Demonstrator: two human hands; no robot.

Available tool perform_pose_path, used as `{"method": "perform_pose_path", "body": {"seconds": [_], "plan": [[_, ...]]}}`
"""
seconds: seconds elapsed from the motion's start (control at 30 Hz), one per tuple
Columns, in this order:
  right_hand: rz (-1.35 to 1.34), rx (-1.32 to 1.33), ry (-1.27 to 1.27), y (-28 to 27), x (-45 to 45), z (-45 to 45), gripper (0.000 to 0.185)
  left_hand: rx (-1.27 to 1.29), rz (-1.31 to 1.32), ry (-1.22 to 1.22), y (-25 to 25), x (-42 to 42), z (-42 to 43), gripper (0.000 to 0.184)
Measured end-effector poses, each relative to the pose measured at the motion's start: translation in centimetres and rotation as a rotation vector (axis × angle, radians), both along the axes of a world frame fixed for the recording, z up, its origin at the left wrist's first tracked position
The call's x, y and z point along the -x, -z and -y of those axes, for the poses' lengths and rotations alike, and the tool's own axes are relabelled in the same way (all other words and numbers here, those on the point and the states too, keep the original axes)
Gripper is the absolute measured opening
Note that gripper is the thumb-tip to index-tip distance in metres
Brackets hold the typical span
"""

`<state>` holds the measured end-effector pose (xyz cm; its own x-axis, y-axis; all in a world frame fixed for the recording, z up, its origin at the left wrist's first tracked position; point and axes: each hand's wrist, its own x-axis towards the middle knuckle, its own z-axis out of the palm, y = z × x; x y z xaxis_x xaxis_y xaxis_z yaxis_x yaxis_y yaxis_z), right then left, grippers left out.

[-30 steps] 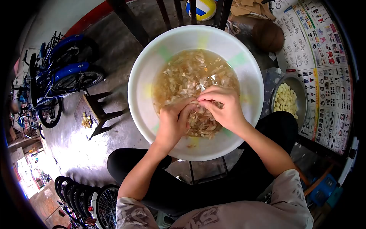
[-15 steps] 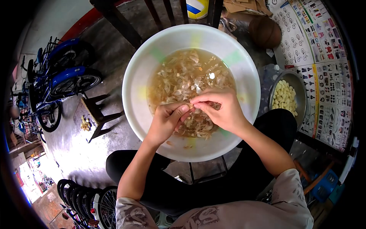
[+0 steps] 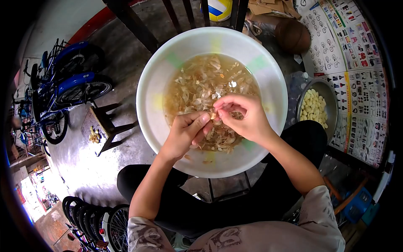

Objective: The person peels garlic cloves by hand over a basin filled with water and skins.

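A wide white basin (image 3: 153, 88) holds brownish water with many papery garlic skins (image 3: 203, 86) floating in it. Over its near half, my left hand (image 3: 189, 130) pinches a small pale yellow garlic clove (image 3: 213, 116) between thumb and forefinger. My right hand (image 3: 243, 115) is beside it, its thumb and fingertips pressed together at the clove's right side; whatever they pinch is too small to make out. To the right of the basin, a metal bowl (image 3: 333, 101) holds peeled white cloves (image 3: 312, 109).
A small wooden stool (image 3: 105, 126) with some cloves on it stands at left. Blue bicycles (image 3: 75, 90) and a row of tyres (image 3: 90, 216) lie farther left. Behind the basin are dark chair slats (image 3: 134, 27), a volleyball (image 3: 219, 9) and a brown ball (image 3: 293, 36).
Compared with the earlier frames, the clove shows more clearly at my left fingertips, and my right fingertips have lifted slightly up and away from it. The view has shifted a little.
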<state>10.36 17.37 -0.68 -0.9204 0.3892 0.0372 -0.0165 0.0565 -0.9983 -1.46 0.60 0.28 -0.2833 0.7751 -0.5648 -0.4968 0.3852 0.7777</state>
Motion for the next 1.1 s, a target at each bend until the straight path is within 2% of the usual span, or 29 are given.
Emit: {"method": "perform_pose_path", "body": {"seconds": [0.03,0.1,0.13,0.2,0.23,0.3,0.43,0.5,0.53,0.6,0.63,0.7,0.73,0.8,0.9,0.97,1.0,1.03,1.07,1.1], "plan": [[0.001,0.0,0.002,-0.1,-0.1,0.0,0.016,0.0,0.001,0.002,-0.1,-0.2,-0.1,0.028],[0.186,0.36,0.031,-0.6,-0.1,0.1,0.017,0.002,0.006,-0.083,-0.5,-0.7,-0.4,0.03],[0.186,0.361,0.033,-0.4,-0.1,0.0,0.017,0.003,0.007,-0.081,-0.7,-1.1,-0.6,0.03],[0.221,0.467,0.096,0.4,-0.1,-0.1,0.018,0.073,-0.369,-0.143,-1.0,-1.6,-0.8,0.03],[0.221,0.467,0.096,0.2,-0.1,-0.1,0.018,0.073,-0.369,-0.142,-0.7,-1.7,-0.9,0.03],[0.285,0.562,0.088,-0.2,-0.2,0.0,0.015,-0.192,-1.136,-0.009,0.4,-1.7,-1.0,0.038],[0.27,0.569,0.05,-0.4,-0.3,0.5,0.014,-0.248,-1.213,0.035,0.9,-1.8,-1.0,0.046],[0.287,0.596,0.007,-0.9,-0.4,0.4,0.014,-0.146,-0.992,0.012,0.4,-1.5,-1.0,0.033],[0.285,0.596,0.01,-0.8,-0.5,0.3,0.014,-0.148,-0.992,0.015,0.1,-1.5,-1.0,0.033],[0.222,0.641,-0.052,-0.5,-0.7,0.4,0.011,-0.039,-0.289,-0.216,-0.4,-1.3,-0.7,0.025],[0.222,0.643,-0.05,-0.3,-0.8,0.5,0.011,-0.038,-0.289,-0.214,-0.3,-1.2,-0.6,0.025],[0.163,0.356,-0.033,0.0,-0.8,0.5,0.009,-0.165,-0.118,-0.286,-0.1,-1.1,-0.5,0.025],[0.162,0.356,-0.032,-0.2,-0.8,0.5,0.009,-0.166,-0.148,-0.261,-0.2,-1.0,-0.5,0.023],[-0.037,-0.379,0.039,-0.9,-0.8,0.3,0.011,-0.14,-0.221,-0.212,-0.7,-1.4,-0.5,0.022],[-0.094,-0.393,0.074,-0.9,-1.1,0.4,0.018,-0.147,-0.298,-0.166,-1.1,-1.7,-0.3,0.019],[-0.061,-0.292,0.1,-1.2,-1.0,1.1,0.017,-0.09,-0.605,-0.078,-1.2,-1.6,0.0,0.019],[-0.029,-0.193,0.124,-1.3,-1.0,1.3,0.015,-0.09,-0.605,-0.078,-1.0,-1.5,0.0,0.019],[-0.03,-0.193,0.122,-1.2,-1.2,1.4,0.015,-0.15,-0.884,-0.027,-0.6,-1.4,0.0,0.021],[0.011,0.033,0.097,-1.2,-1.2,1.4,0.014,-0.209,-1.163,0.028,-0.3,-1.3,0.0,0.026],[0.054,0.259,0.071,-1.1,-1.3,1.5,0.013,-0.207,-1.164,0.028,0.0,-1.4,-0.1,0.026]]}}
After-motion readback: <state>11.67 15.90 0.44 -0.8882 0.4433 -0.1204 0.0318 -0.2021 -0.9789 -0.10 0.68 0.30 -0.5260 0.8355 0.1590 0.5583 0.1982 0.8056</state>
